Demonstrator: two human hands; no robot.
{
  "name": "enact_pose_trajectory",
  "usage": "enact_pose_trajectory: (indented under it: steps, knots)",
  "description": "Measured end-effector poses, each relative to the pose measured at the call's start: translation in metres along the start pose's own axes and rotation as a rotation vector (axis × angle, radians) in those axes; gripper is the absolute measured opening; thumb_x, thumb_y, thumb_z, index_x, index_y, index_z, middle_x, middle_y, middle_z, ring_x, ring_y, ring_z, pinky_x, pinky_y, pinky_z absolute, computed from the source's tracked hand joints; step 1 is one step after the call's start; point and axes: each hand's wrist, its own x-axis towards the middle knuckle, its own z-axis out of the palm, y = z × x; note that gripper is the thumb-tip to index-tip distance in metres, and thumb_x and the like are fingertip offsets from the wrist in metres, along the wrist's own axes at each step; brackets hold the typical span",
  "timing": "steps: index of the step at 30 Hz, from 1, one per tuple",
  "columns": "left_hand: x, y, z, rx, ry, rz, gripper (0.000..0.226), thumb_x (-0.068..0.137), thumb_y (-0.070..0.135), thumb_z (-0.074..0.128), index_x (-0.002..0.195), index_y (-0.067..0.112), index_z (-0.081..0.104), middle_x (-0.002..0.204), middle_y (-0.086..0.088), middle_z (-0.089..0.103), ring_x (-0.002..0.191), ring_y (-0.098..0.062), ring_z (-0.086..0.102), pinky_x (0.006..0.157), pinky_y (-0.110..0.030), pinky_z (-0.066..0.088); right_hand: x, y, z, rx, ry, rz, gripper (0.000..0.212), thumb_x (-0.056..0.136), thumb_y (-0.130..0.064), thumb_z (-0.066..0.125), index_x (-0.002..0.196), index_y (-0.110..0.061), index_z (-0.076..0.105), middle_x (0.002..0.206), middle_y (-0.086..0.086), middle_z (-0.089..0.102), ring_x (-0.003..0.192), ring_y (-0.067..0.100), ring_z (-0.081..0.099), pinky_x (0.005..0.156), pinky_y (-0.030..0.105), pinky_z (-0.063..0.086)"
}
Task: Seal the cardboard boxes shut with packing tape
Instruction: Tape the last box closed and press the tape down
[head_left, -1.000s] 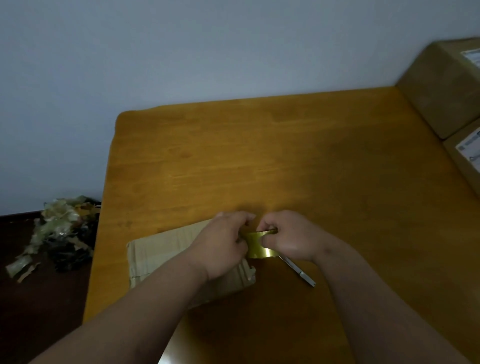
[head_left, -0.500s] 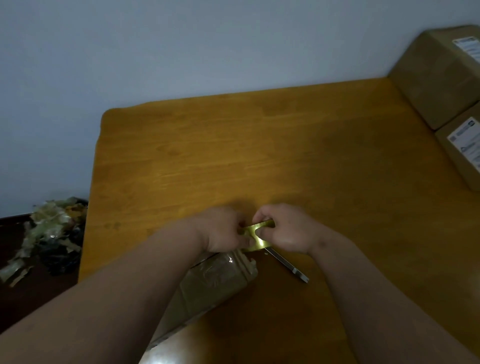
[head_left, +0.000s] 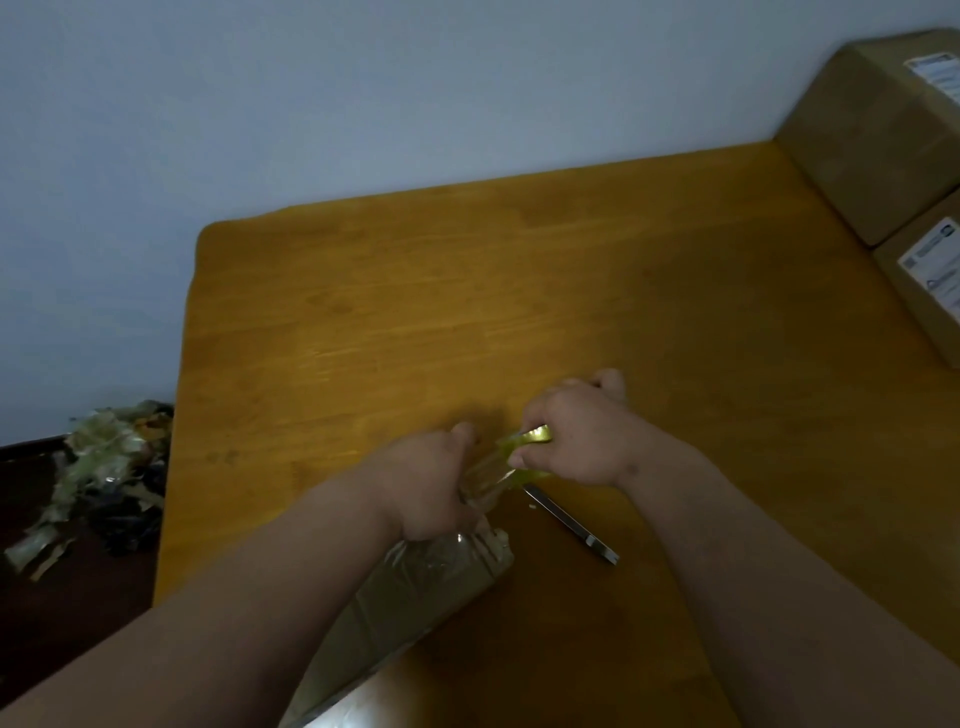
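Note:
A flat cardboard box (head_left: 415, 597) lies on the wooden table (head_left: 467, 312) near its front left, partly under my left forearm. My left hand (head_left: 431, 483) grips the free end of a clear tape strip (head_left: 485, 475) over the box's far end. My right hand (head_left: 576, 436) holds the yellowish tape roll (head_left: 527, 439) just to the right, fingers curled round it. The strip stretches between the two hands.
A metal utility knife (head_left: 571, 527) lies on the table below my right hand. Two brown cardboard boxes (head_left: 883, 135) with white labels stand at the back right, one (head_left: 930, 291) in front of the other. A heap of torn tape and paper scraps (head_left: 98, 467) lies on the dark floor at left.
My hands have drawn apart, pulling a short length of tape off the roll. The right hand moved right and away; the left hand came down onto the box's end.

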Motion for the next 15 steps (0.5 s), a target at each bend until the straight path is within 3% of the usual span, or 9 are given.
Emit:
enact_pose_trajectory:
  steps: [4, 7, 10, 13, 15]
  knots:
    - [0.004, 0.002, -0.012, -0.084, -0.104, -0.015, 0.084, 0.086, 0.054, 0.063, 0.153, 0.029, 0.019, 0.134, -0.006, 0.056, 0.121, -0.027, 0.055, 0.100, -0.037, 0.047, 0.001, -0.006, 0.002, -0.010, 0.011, -0.067, 0.031, 0.089, -0.056, 0.059, 0.107, -0.033, 0.066, 0.108, -0.012, 0.058, 0.119, 0.016, 0.039, 0.105, 0.045, 0.015]
    - [0.007, 0.011, -0.021, -0.011, -0.148, 0.012, 0.059, 0.095, 0.051, 0.050, 0.146, 0.026, 0.037, 0.120, -0.008, 0.062, 0.113, -0.029, 0.060, 0.093, -0.033, 0.048, 0.002, -0.013, 0.004, -0.070, 0.031, -0.172, 0.020, 0.092, -0.045, 0.059, 0.108, -0.034, 0.064, 0.106, -0.016, 0.049, 0.125, 0.015, 0.035, 0.113, 0.049, 0.006]
    - [0.006, 0.010, -0.021, -0.030, -0.087, -0.047, 0.054, 0.093, 0.061, 0.047, 0.132, 0.025, 0.054, 0.112, -0.006, 0.067, 0.109, -0.024, 0.061, 0.088, -0.029, 0.047, 0.003, -0.016, 0.012, -0.059, 0.097, -0.230, 0.025, 0.095, -0.035, 0.057, 0.119, -0.031, 0.062, 0.128, -0.012, 0.049, 0.139, 0.016, 0.024, 0.119, 0.045, 0.000]
    - [0.006, 0.007, -0.014, -0.160, -0.051, -0.121, 0.048, 0.088, 0.064, 0.053, 0.116, 0.027, 0.063, 0.085, 0.002, 0.072, 0.093, -0.015, 0.065, 0.085, -0.030, 0.051, 0.005, -0.014, 0.026, 0.049, 0.126, -0.245, 0.034, 0.095, -0.028, 0.060, 0.129, -0.026, 0.061, 0.151, -0.007, 0.037, 0.147, 0.021, 0.011, 0.120, 0.044, 0.014]
    - [0.005, 0.009, -0.009, -0.162, -0.001, -0.174, 0.046, 0.088, 0.062, 0.056, 0.118, 0.028, 0.064, 0.096, 0.002, 0.069, 0.099, -0.017, 0.063, 0.086, -0.030, 0.051, 0.004, -0.011, 0.035, 0.182, 0.177, -0.230, 0.046, 0.094, -0.025, 0.062, 0.139, -0.027, 0.052, 0.159, -0.003, 0.022, 0.148, 0.020, 0.004, 0.121, 0.038, 0.014]
